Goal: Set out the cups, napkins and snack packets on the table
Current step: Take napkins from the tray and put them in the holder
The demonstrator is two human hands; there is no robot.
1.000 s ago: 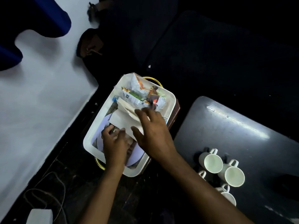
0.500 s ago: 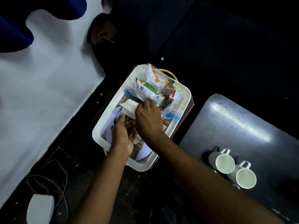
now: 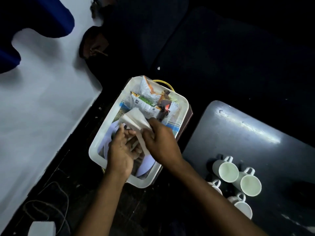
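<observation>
A white plastic tub stands on a low stand beside the dark table. Snack packets lie at its far end. Both my hands are over the tub. My right hand is shut on a stack of white napkins lifted above the tub's middle. My left hand is palm-up under the napkins, fingers apart, touching their lower edge. Several white cups stand grouped on the table's near edge.
A white wall runs along the left. Cables and a white box lie on the dark floor at bottom left. A blue shape hangs at top left. White plates lie in the tub's bottom.
My right hand has pulled the napkins up and out of the tub's middle. My left hand has turned palm-up beneath them.
</observation>
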